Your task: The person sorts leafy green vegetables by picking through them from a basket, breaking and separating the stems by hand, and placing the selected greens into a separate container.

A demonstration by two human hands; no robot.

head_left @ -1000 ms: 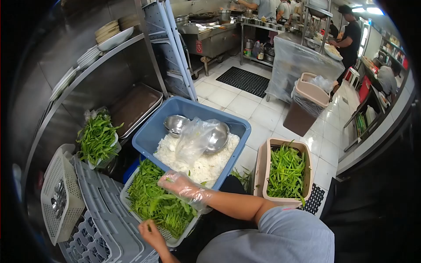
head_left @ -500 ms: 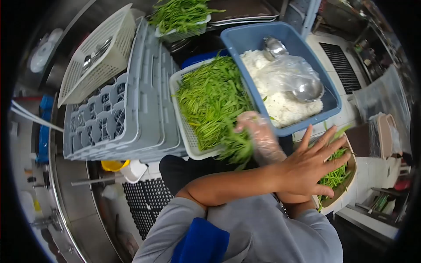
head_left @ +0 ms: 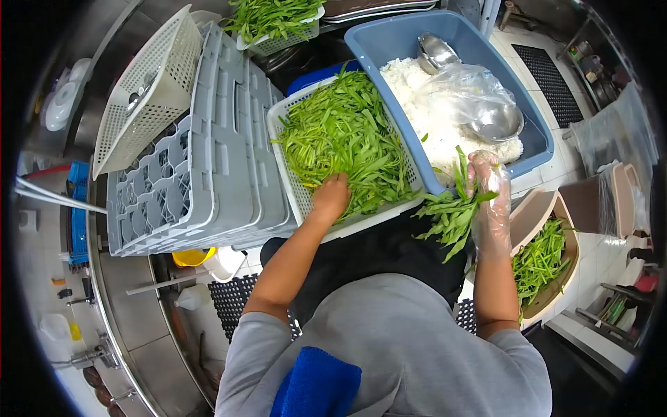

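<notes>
Half a second ago we were cross-armed; now our bare left hand (head_left: pixel 331 198) has moved from above the beige bin (head_left: pixel 571 256) to the slender, glossy greens (head_left: pixel 347 132) in the white basket (head_left: pixel 295 200), its grip hidden, while our gloved right hand (head_left: pixel 489 191) is clamped on a leafy bunch (head_left: pixel 450 214) beside the blue tub (head_left: pixel 389 31).

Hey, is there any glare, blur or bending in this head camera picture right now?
Head view: edges bow like a fisheye, notably the steel counter; corners go black; highlights gleam on the metal bowls and gloved right hand; the left hand looks fairly sharp.
</notes>
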